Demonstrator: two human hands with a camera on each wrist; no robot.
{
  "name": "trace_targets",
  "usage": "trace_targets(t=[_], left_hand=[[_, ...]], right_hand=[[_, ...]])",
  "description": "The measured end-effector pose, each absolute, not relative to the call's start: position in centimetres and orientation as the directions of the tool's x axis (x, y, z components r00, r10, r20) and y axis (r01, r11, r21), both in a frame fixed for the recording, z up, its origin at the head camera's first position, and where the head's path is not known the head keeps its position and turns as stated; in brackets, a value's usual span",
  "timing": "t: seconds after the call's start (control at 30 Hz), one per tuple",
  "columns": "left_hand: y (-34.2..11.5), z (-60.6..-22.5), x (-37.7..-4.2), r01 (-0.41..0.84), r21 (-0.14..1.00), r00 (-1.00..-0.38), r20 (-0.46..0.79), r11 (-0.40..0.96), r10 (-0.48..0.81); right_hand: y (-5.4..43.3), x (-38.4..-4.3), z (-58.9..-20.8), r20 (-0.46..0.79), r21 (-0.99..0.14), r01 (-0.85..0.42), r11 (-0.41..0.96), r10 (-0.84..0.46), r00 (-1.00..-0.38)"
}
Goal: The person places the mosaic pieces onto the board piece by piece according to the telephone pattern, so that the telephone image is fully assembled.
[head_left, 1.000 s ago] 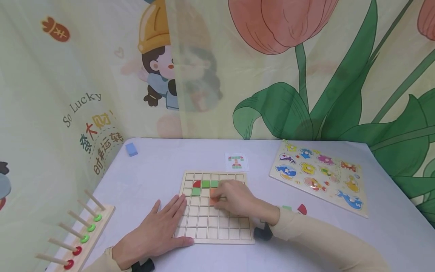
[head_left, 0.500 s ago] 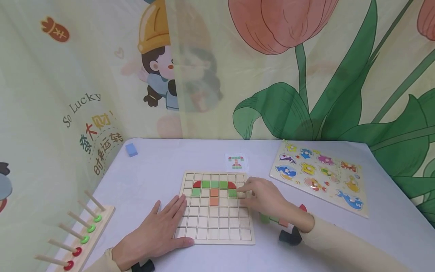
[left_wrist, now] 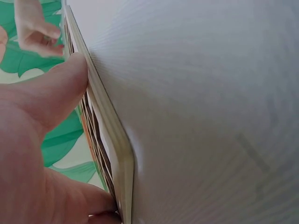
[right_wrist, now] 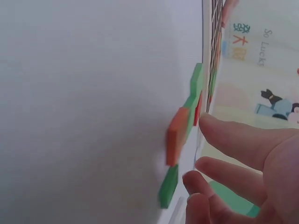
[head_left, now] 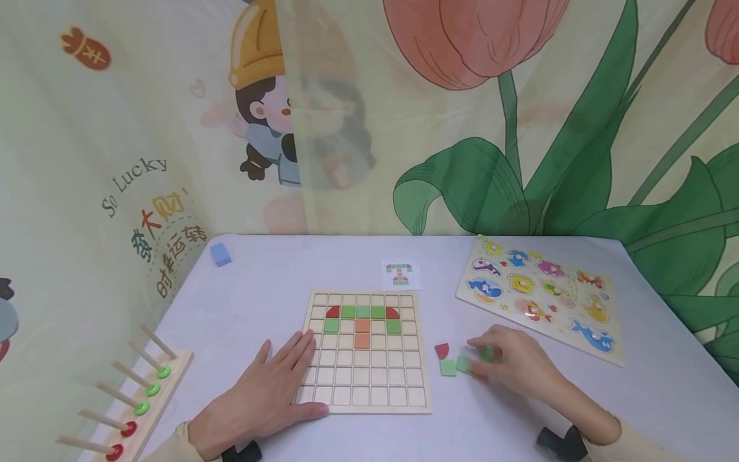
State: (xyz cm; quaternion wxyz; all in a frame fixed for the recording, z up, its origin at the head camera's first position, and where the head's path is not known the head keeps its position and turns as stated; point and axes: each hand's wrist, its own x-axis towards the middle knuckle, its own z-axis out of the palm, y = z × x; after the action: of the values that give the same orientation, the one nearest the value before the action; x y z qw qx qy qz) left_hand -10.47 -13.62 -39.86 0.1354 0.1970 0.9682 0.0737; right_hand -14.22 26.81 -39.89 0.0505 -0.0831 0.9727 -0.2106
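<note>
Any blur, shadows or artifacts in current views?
Head: soft light, faint shadow near the right hand. Left wrist: fine ray-like streaks across the tabletop, right hand blurred in the background. Right wrist: orange block soft-edged, tabletop dull gray.

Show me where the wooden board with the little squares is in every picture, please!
Head: the wooden board lies low in the middle.
Left wrist: the wooden board slants edge-on, from top left down to the bottom, left of centre.
Right wrist: part of the wooden board shows at the top, right of centre.
Shared landmark: the white tabletop under it.
</note>
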Motion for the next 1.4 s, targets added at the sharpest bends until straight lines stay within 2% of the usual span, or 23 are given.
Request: trace_targets(t=[0.2,0.63,0.9,1.1,1.4], left_hand=[[-13.7,-39.9,-10.5,0.356,0.195,-0.887,-0.236,0.914,0.396],[-13.7,-39.9,-10.4,0.371,0.203,-0.887,-0.209,0.906,0.411],[-13.7,-39.8,-10.4,0.378,0.199,-0.885,-0.209,0.904,0.416],[-13.7,-39.8,-10.3,0.38,0.203,-0.886,-0.201,0.903,0.418],[-13.7,-39.8,-10.3,0.378,0.209,-0.886,-0.2,0.902,0.417]], right_hand=[[28.1,-12.9,-40.4,-0.118,-0.45,-0.06,0.891,-0.126,-0.985],[27.8,-12.1,-41.1,-0.041,-0.456,-0.12,0.882,-0.155,-0.987],[27.8,-12.0,-41.0,-0.055,-0.454,-0.113,0.884,-0.154,-0.986],[27.9,-12.1,-40.6,0.007,-0.422,-0.166,0.891,-0.18,-0.984],[27.1,-12.5,-40.0,0.102,-0.445,-0.243,0.862,-0.221,-0.97]])
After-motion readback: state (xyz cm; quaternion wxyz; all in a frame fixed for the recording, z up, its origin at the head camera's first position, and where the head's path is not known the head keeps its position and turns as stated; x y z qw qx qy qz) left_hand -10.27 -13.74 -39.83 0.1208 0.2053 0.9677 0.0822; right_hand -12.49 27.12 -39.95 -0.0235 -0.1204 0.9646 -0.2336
